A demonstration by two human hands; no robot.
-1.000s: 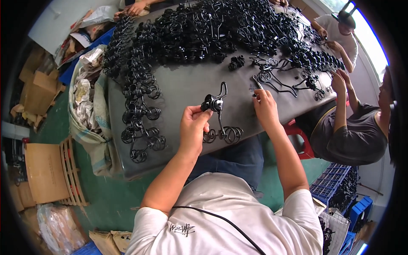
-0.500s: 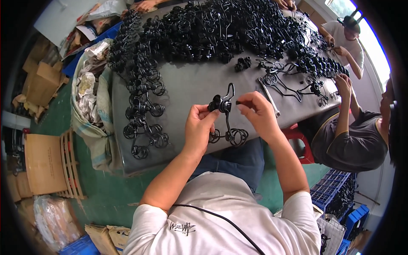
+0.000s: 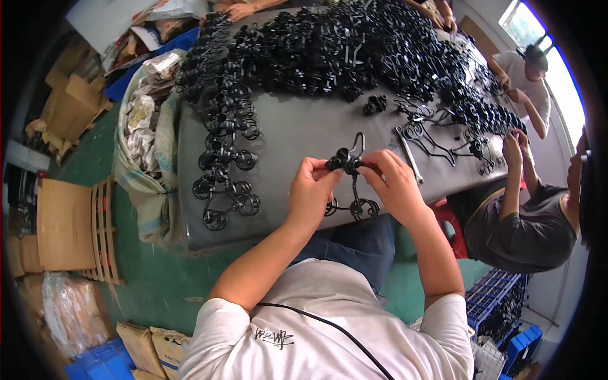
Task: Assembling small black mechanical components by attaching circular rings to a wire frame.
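Over the table's near edge I hold up a black bent-wire bracket, with a loop at its top and coiled rings at its lower end. A chunky black fitting sits around its upper part. My left hand is closed, thumb and fingers pinching the fitting from the left. From the other side my right hand is closed too, its fingertips pressed against the fitting's right end, where a small black piece is mostly hidden. A silver wrench lies on the table to the right of my right hand.
A large heap of black wire brackets covers the far part of the grey table. Finished-looking rows run down its left and right sides. A sack stands left. Co-workers handle parts at the right and far edges.
My right hand has moved in to the left, bringing a small black piece from beside the fitting up against it. The view has shifted slightly, and my left hand keeps its pinch.
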